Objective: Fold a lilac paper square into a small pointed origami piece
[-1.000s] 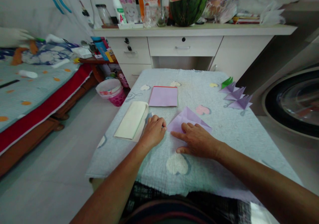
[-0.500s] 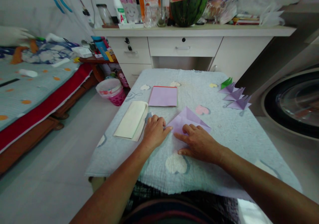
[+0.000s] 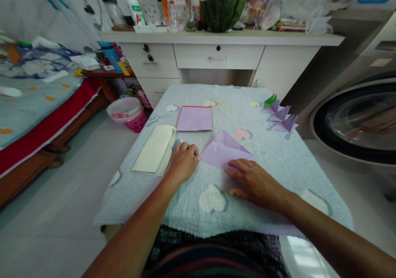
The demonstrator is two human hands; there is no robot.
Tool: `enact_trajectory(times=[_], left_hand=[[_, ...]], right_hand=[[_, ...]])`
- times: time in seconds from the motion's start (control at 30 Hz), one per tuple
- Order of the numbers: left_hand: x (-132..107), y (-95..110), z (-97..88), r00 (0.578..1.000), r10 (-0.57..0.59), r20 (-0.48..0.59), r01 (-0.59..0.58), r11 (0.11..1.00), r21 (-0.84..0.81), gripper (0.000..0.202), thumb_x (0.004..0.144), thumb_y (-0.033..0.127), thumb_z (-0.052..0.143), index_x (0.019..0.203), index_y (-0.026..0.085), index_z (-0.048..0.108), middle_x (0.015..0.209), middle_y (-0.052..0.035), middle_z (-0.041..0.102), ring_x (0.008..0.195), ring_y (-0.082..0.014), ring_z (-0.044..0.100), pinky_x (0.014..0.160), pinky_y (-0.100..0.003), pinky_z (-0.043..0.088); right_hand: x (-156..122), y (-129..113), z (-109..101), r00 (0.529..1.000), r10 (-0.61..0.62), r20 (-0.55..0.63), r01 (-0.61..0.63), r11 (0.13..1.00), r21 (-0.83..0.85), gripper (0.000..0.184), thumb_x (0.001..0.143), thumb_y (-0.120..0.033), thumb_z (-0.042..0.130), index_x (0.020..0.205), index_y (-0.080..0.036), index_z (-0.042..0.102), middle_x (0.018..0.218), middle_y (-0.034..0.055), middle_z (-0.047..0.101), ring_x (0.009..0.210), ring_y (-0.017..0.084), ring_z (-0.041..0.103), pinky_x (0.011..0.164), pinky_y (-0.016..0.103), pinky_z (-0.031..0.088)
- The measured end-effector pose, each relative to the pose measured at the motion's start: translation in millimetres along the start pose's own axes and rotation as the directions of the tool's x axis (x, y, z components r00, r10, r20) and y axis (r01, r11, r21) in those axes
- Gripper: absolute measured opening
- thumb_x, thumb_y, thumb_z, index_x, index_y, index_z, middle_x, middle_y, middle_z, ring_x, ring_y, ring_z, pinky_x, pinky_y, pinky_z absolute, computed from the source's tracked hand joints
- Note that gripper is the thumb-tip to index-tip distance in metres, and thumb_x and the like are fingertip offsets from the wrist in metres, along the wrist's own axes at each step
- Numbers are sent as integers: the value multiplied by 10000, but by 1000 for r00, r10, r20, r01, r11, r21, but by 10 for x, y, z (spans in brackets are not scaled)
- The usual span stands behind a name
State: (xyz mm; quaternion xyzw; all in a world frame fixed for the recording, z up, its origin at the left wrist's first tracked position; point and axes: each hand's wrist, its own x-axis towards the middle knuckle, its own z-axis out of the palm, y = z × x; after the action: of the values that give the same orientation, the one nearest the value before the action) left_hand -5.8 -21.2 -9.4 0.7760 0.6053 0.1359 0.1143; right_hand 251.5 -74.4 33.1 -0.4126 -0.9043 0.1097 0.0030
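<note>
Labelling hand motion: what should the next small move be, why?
Probably slide the right hand along the near edge of the folded purple paper, flattening it: that hand overlaps the near right edge, fingers extended, and the left hand is at the left corner.

Folded purple paper (image 3: 223,150), partly hidden under right fingers (image 3: 241,165)

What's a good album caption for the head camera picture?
Right hand on folded purple paper, left hand close beside it.
</note>
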Motion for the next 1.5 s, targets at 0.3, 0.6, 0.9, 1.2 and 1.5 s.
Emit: enact_trajectory(times=[0.3,0.6,0.9,1.2,1.5], left_hand=[[-73,10,-38,998,-64,21,63,997,43,136,872,251,536,991,252,600,1038,-62,537,968,-266,482,890,-428,406],[-67,9,-54,997,-71,23,70,996,53,158,868,238,523,1006,250,600,1034,-75,534,948,-282,477,866,-437,411],[-80,-20,-25,1000,-27,5,27,997,79,180,871,213,482,1027,222,571,1044,-89,536,948,-289,480,868,-448,419],[-125,241,-99,993,-112,-35,109,992,-65,281,777,105,472,1040,193,516,1110,-103,522,1065,-295,488,936,-472,417],[-46,687,24,958,286,24,-252,880,-403,454,769,91,533,1202,214,477,1277,-83,552,1223,-204,520,1059,-360,413]], right_hand=[[-279,93,52,999,44,-29,-44,999,6,521,890,-457,600,1339,-196,560,1411,158,511,1247,334,492,1003,501,417],[-415,109,33,995,95,-28,-94,995,25,489,890,-445,606,1321,-216,577,1413,153,510,1256,336,492,1013,506,423],[-466,258,-108,997,75,36,-82,970,229,351,933,-373,557,1224,-199,648,1430,155,481,1255,286,508,1044,458,424],[30,301,-115,920,374,-118,-362,926,110,238,861,-366,609,960,-158,669,945,114,628,875,242,573,821,392,451],[218,231,7,924,350,-155,-310,921,235,44,804,-165,581,772,-172,611,819,47,609,788,183,528,747,310,373]])
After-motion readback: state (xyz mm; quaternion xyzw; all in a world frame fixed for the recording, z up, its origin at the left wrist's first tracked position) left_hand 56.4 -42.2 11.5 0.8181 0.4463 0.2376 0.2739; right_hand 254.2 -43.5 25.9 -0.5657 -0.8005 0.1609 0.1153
